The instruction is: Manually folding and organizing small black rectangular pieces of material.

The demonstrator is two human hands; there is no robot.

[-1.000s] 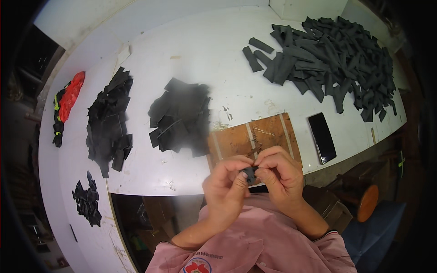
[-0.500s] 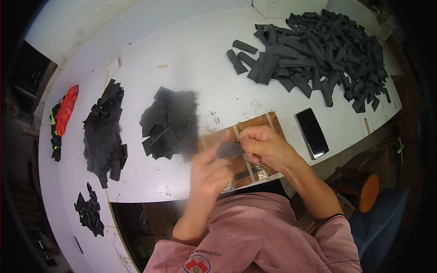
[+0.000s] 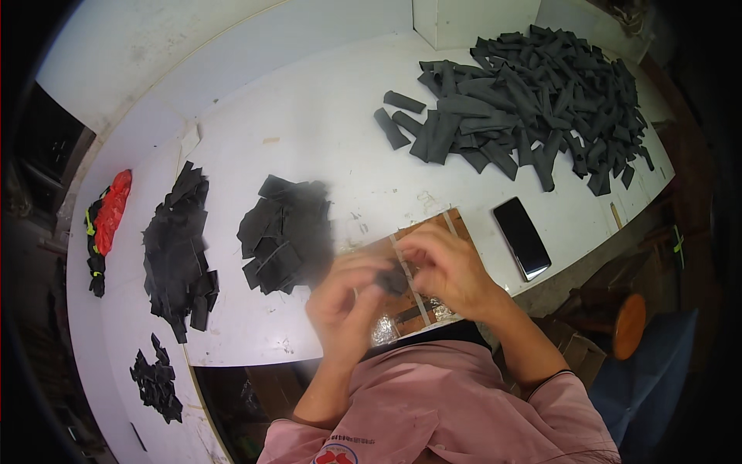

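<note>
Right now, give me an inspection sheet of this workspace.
Surface: white table, scuffed, with a brown wooden board at the near edge.
Job's things: small dark piece held between both hands over the board.
Clutter: large heap of dark grey strips far right; three black piles to the left; red and black bundle; dark phone; crumpled foil.
Fingers: left hand blurred, right hand, both closed on the piece.
Cables: nothing seen.
Surroundings: round orange stool lower right; dark floor.
</note>
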